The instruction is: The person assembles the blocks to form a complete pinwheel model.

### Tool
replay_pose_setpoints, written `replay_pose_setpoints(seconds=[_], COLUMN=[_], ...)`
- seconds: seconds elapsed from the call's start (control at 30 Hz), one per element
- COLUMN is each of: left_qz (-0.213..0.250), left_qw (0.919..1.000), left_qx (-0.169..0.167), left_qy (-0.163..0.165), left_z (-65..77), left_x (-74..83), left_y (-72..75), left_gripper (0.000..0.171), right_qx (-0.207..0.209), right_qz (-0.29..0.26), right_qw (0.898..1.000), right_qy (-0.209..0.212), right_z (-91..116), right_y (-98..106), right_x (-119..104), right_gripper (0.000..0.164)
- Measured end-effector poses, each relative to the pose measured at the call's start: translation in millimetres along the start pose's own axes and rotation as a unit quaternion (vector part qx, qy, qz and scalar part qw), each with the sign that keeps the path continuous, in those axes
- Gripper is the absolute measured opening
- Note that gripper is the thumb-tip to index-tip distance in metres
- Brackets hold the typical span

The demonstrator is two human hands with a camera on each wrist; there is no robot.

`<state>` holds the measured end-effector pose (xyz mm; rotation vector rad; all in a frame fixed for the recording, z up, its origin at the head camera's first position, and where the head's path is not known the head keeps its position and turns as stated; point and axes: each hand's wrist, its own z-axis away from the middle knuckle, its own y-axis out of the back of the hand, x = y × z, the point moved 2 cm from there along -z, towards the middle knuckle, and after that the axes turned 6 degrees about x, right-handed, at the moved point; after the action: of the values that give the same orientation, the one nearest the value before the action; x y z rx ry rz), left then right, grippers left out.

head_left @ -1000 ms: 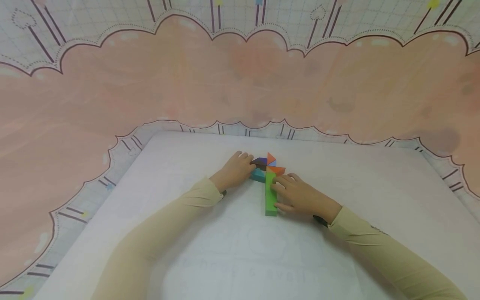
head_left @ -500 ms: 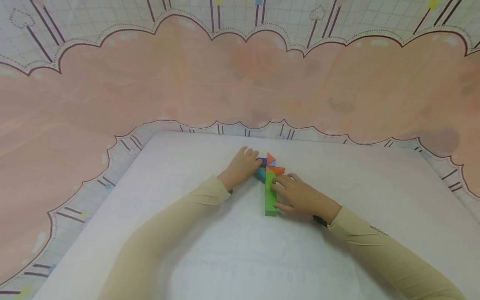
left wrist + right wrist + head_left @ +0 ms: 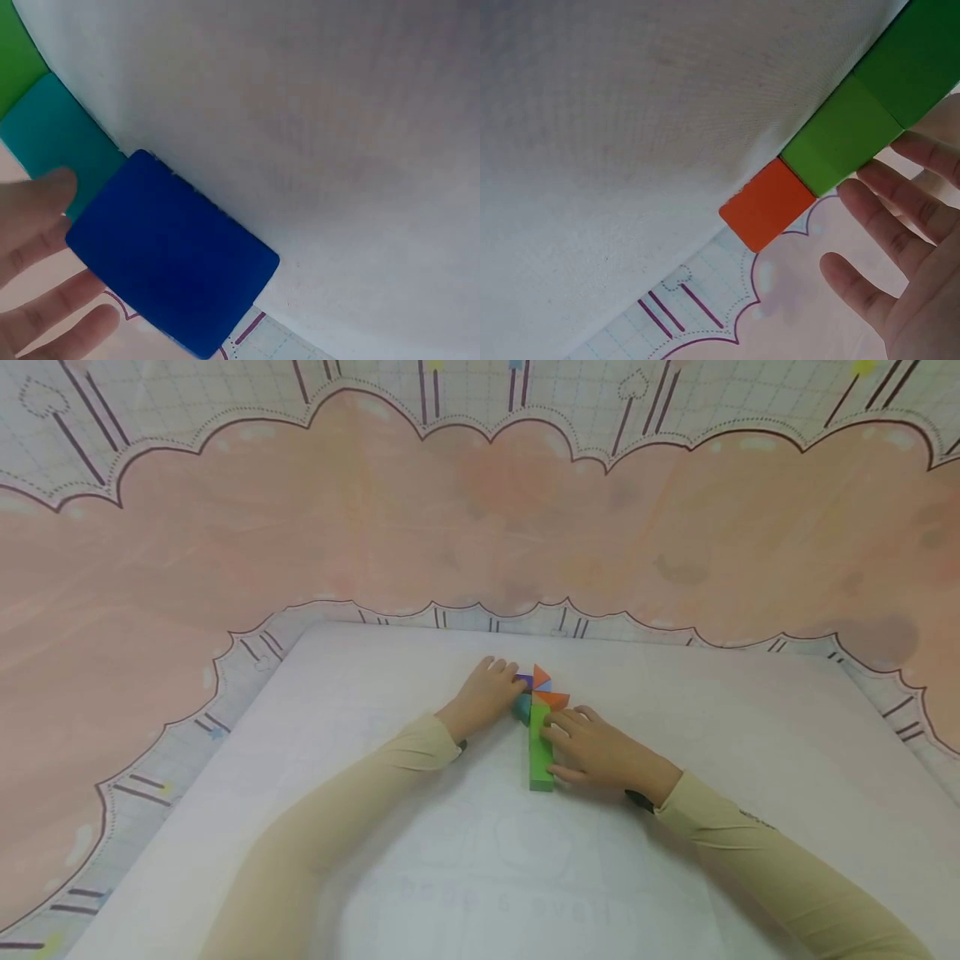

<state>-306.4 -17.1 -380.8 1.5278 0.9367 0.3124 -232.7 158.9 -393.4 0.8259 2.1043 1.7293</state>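
A cluster of coloured wooden blocks lies on the white tabletop. My left hand [image 3: 483, 697] is at its left side, over a dark blue block [image 3: 525, 680] and a teal block [image 3: 521, 708]. In the left wrist view, the thumb touches the teal block [image 3: 75, 135], while the other fingers lie behind the dark blue block [image 3: 172, 247]. My right hand [image 3: 592, 747] rests its loosely spread fingers along the right side of the green blocks [image 3: 540, 752]. In the right wrist view, an orange block [image 3: 769, 202] sits against the end of the light green block [image 3: 844, 135].
An orange triangle [image 3: 542, 675] and a light blue piece [image 3: 545, 687] stand at the top of the cluster, with an orange piece [image 3: 554, 701] just below them. The white table [image 3: 420, 860] extends to a pink, cloud-patterned cloth [image 3: 450, 543] behind.
My left hand has moved right, and the dark blue and teal blocks at it now show less, closer to the cluster's middle. The right hand and green blocks stay in place.
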Motion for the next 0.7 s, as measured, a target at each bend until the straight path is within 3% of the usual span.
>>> replay_pose_setpoints(seconds=[0.13, 0.33, 0.57, 0.7], left_qz=[0.011, 0.013, 0.047, 0.040], left_qw=[0.9998, 0.9992, 0.9981, 0.9986], left_qx=[-0.008, 0.010, -0.007, -0.010], left_qy=[-0.016, -0.036, -0.038, -0.035], left_z=[1.9, 5.1, 11.5, 17.5], left_x=[-0.3, -2.1, -3.4, -6.1], left_y=[-0.5, -0.4, 3.3, 3.6], left_gripper=[0.033, 0.027, 0.026, 0.025], right_qx=[-0.001, -0.001, -0.011, -0.010], right_qz=[0.002, 0.002, -0.008, -0.009], right_qw=[1.000, 1.000, 1.000, 1.000], right_qy=[-0.001, 0.001, -0.005, -0.006], right_z=[0, 1, 0, 0], right_y=[-1, -2, -2, -1], right_x=[0, 1, 1, 0], right_gripper=[0.049, 0.049, 0.049, 0.049])
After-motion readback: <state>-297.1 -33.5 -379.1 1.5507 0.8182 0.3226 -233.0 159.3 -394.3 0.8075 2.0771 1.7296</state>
